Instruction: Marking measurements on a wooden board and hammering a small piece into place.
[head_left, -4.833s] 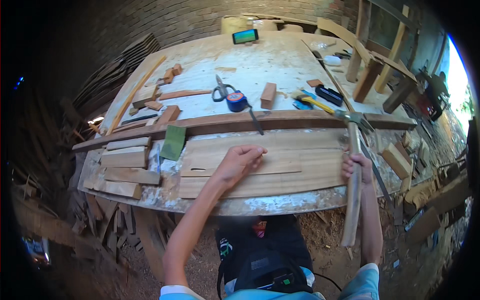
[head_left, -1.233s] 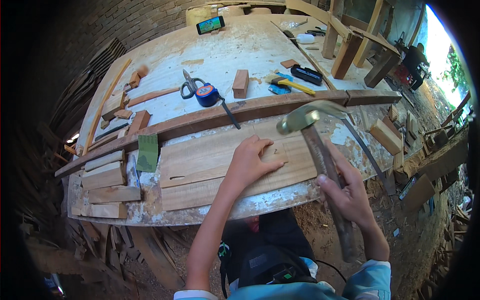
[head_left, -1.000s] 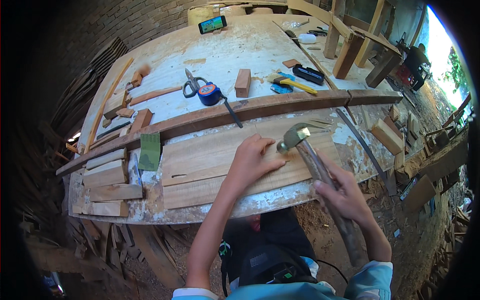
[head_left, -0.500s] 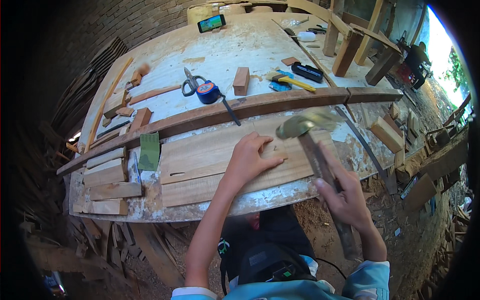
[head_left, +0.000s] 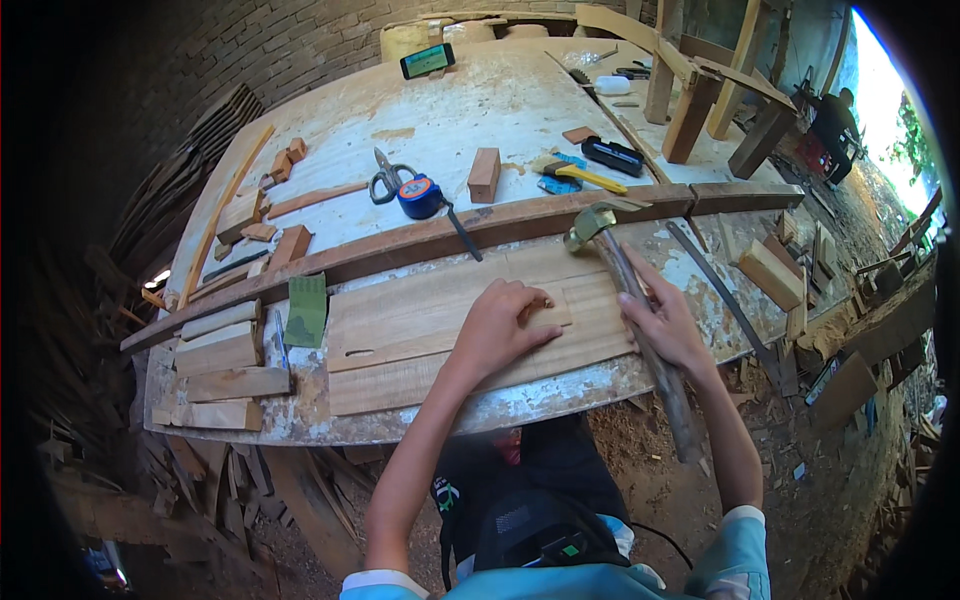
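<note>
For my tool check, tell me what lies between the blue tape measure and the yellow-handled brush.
In the head view, a reddish wooden block sits between the tape measure and the yellow-handled brush, with bench top showing on either side.

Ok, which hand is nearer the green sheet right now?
Left. The left hand is over the wooden boards, to the right of the green sheet; the right hand is farther right, gripping the hammer by its handle.

Shiny metal hammer head (head_left: 589,226), matt wooden handle (head_left: 673,398), smooth wood boards (head_left: 420,308), rough patchy tabletop (head_left: 500,404)
</note>
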